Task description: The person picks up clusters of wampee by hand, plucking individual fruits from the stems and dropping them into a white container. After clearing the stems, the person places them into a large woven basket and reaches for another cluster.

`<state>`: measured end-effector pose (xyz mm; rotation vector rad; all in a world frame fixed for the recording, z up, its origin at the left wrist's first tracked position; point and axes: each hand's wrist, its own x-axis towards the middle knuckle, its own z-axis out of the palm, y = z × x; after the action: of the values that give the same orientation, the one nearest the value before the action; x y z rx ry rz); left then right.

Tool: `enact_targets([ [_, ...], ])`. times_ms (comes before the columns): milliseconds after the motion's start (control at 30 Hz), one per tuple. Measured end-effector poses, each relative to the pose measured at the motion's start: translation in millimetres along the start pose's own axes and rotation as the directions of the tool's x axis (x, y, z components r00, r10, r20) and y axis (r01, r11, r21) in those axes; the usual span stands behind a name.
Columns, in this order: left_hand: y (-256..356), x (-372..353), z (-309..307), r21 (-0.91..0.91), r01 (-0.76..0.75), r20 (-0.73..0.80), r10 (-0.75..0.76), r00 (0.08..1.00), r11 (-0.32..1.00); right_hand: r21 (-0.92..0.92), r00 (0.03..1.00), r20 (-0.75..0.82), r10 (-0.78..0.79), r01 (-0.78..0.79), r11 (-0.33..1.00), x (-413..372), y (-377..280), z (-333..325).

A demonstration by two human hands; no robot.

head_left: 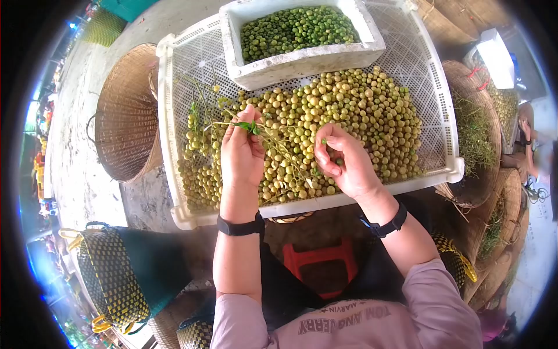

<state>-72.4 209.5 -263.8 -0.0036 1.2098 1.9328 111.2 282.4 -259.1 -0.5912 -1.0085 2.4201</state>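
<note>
My left hand (241, 152) pinches a thin green sprig (254, 127) with a few leaves, its stems trailing over the fruit pile. To its right my right hand (347, 163) is curled, palm turned inward, with small green fruits (339, 162) against its fingers. Beneath both hands, round yellow-green fruits (372, 116) lie heaped in a white perforated plastic tray (426, 75). Loose bare stems (290, 168) lie among the fruits between my hands. More leafy stems (195, 116) lie at the tray's left side.
A white foam box (302, 72) of darker green fruits stands in the tray's far part. A woven basket (125, 116) stands left; another basket (485, 186) with stems stands right. A red stool (319, 256) is below the tray. At far right, another person's arm (526, 128) shows.
</note>
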Motion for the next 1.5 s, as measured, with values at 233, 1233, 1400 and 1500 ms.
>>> enact_targets([
  [233, 4.3, -11.7, -0.5, 0.18, -0.087, 0.283, 0.033, 0.958, 0.98, -0.043, 0.999, -0.048, -0.009, 0.007, 0.999, 0.0, -1.2, 4.2],
  [1233, -6.9, -33.5, 28.0, 0.6, -0.081, 0.182, -0.037, 0.983, 0.796, -0.249, 0.999, 0.049, -0.006, 0.018, 0.968, -0.2, -11.0, -6.2],
  [1400, -9.3, -24.4, 18.3, 0.355, -0.009, 0.18, -0.059, 0.982, 0.935, -0.154, 0.992, -0.115, -0.057, 0.039, 0.987, 0.3, -10.9, -4.8],
  [1500, -10.8, -25.4, 19.0, 0.413, -0.107, 0.18, 0.035, 0.983, 0.904, -0.182, 0.957, -0.236, -0.168, 0.126, 0.975, 2.2, -11.2, -10.3],
])
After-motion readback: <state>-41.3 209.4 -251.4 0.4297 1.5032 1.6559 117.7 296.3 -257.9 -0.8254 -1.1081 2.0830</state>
